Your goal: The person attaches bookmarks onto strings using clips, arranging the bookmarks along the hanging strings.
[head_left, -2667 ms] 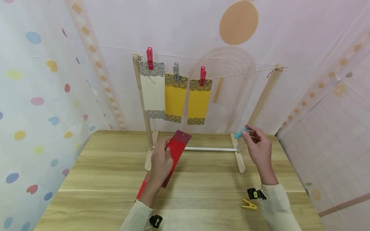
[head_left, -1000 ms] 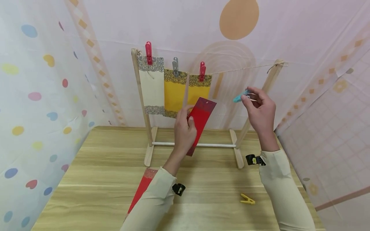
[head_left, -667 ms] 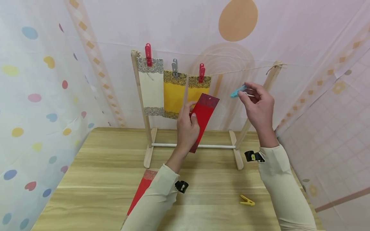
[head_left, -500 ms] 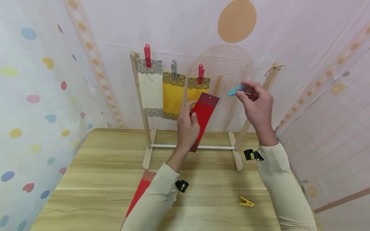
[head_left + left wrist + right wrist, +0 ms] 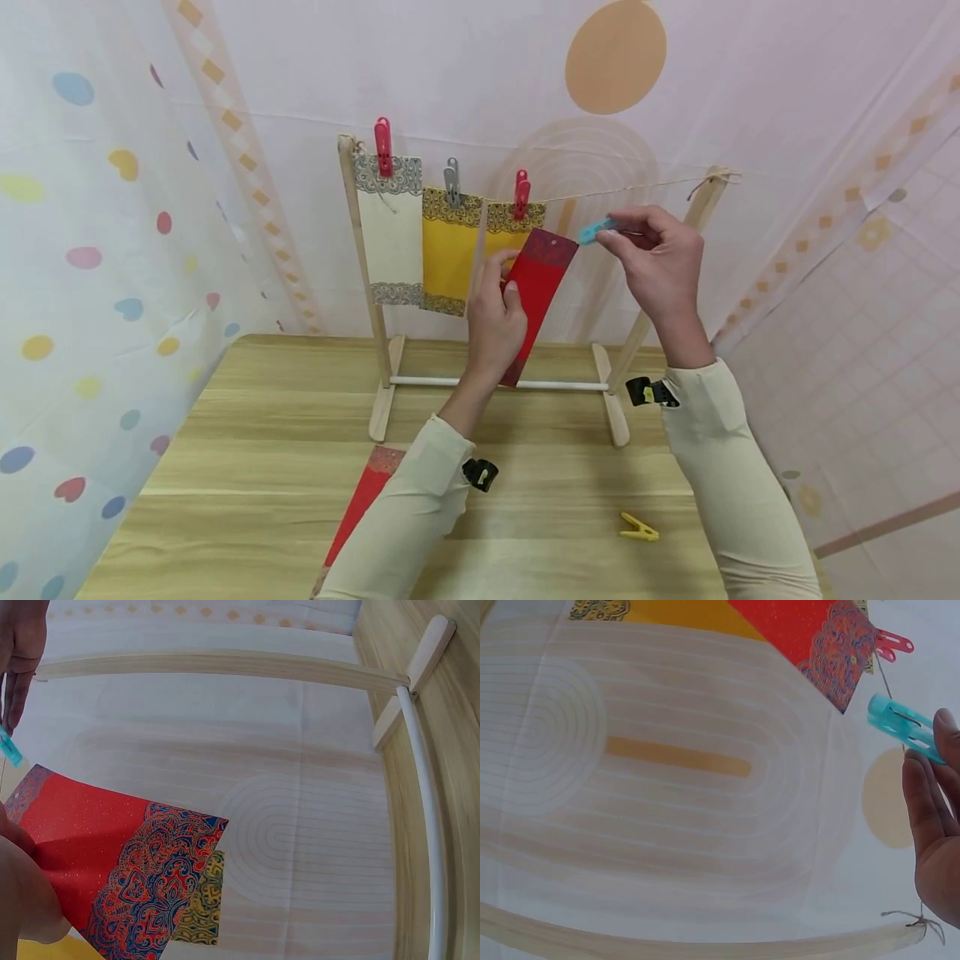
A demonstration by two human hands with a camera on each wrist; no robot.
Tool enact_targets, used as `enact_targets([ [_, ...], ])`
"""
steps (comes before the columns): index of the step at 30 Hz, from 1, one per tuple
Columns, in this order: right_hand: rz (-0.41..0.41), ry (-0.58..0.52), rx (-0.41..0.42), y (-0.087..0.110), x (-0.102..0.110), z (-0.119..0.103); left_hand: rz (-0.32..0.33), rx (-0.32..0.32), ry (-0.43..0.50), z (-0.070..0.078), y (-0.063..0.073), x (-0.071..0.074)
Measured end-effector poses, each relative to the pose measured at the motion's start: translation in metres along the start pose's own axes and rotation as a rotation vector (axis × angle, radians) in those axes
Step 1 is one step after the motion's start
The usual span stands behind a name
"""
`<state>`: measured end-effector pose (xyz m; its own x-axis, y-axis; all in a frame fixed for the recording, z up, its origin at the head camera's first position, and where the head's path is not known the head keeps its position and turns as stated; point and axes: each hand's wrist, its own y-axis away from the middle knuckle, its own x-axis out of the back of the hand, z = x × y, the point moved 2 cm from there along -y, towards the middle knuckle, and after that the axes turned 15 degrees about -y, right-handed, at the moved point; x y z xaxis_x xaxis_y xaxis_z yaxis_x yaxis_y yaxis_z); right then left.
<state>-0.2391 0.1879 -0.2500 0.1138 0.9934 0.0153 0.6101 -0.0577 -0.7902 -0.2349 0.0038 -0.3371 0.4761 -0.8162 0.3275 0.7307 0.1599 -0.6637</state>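
Observation:
My left hand (image 5: 495, 329) grips a red patterned card (image 5: 536, 292) and holds it up just below the string (image 5: 630, 185) of a small wooden drying rack (image 5: 358, 250). In the left wrist view the red card (image 5: 112, 862) fills the lower left. My right hand (image 5: 652, 258) pinches a blue clothespin (image 5: 596, 229) right beside the card's top corner. The blue clothespin (image 5: 904, 727) also shows in the right wrist view, close to the red card's patterned end (image 5: 836, 649). A white card (image 5: 390, 229) and two yellow cards (image 5: 450, 250) hang pegged on the string.
A second red card (image 5: 360, 508) lies on the wooden table (image 5: 262, 467) under my left forearm. A yellow clothespin (image 5: 637, 527) lies at the front right. The rack's white crossbar (image 5: 555, 385) runs low between its feet. Patterned curtains close in on all sides.
My left hand has raised the red card from the table up to the string. The right hand with the blue clothespin has moved up and left until it is next to the card's top.

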Motion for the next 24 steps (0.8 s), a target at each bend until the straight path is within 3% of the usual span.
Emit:
enact_targets([
  [8, 0.015, -0.017, 0.071, -0.012, -0.005, -0.01, 0.001, -0.009, 0.026, 0.006, -0.009, -0.003],
  [16, 0.022, -0.045, 0.06, -0.024, -0.012, -0.015, 0.027, 0.007, 0.06, 0.006, -0.017, -0.004],
  [24, 0.008, -0.003, 0.101, -0.033, -0.013, -0.018, 0.02, 0.007, 0.083, 0.01, -0.024, -0.006],
])
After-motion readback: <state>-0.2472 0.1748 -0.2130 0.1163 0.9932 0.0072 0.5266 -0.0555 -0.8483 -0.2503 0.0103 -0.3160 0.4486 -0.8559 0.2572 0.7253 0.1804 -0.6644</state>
